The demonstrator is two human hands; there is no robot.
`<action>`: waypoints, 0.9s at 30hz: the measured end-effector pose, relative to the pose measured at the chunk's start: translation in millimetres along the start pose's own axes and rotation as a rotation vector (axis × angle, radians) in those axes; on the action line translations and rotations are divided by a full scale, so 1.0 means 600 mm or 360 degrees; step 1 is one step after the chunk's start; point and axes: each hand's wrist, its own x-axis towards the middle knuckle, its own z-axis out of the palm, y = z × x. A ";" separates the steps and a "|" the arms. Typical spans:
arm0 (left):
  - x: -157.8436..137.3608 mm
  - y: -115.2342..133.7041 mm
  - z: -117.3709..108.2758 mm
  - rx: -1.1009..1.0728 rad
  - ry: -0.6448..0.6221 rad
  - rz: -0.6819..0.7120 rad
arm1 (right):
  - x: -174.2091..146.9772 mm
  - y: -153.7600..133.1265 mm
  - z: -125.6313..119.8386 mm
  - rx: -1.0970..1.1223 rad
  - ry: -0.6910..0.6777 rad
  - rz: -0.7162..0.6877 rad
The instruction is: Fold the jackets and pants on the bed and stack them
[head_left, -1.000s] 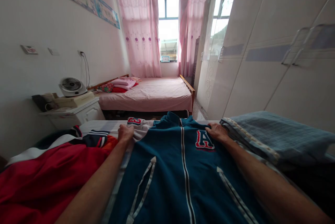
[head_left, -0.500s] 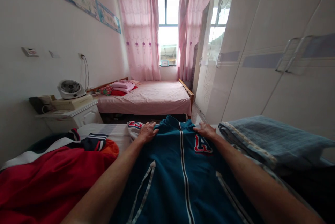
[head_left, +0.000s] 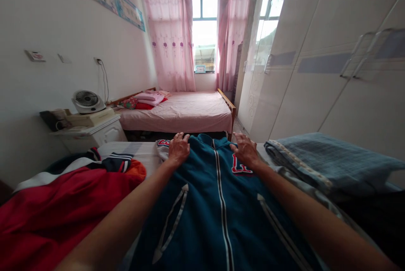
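Note:
A teal zip-up jacket (head_left: 205, 195) lies spread face up, its collar away from me and its white-edged zipper running down the middle. My left hand (head_left: 179, 149) is at the shoulder on the left, fingers stretched toward the collar, beside a grey sleeve (head_left: 163, 146) with a red mark. Over the other shoulder is my right hand (head_left: 245, 150), fingers apart and thumb toward the collar, partly covering a red and white letter patch (head_left: 240, 167). Neither hand grips any cloth that I can see. Whether the palms touch the jacket is hard to tell.
Red clothing (head_left: 72, 203) is heaped on the left. On the right sits a folded blue-grey cloth (head_left: 332, 157), with dark fabric (head_left: 376, 216) nearer me. Beyond are a pink-covered bed (head_left: 190, 112), a bedside cabinet (head_left: 107, 134) with a fan (head_left: 87, 101), and tall white wardrobes (head_left: 303, 102).
Both hands have lifted slightly and their fingers are more raised. The right hand has shifted inward over the letter patch. The view has tilted down a little.

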 end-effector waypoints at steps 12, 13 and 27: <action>-0.359 -0.044 -0.142 -0.0331 -0.0405 0.0101 | -0.322 0.025 -0.090 0.0227 -0.0326 -0.0394; -0.394 -0.052 -0.156 -0.0411 -0.0421 0.0049 | -0.343 0.045 -0.096 0.0253 -0.0295 -0.0293; -0.482 -0.022 -0.251 -0.1635 -0.0550 -0.0597 | -0.462 0.101 -0.145 0.0673 -0.0250 0.0357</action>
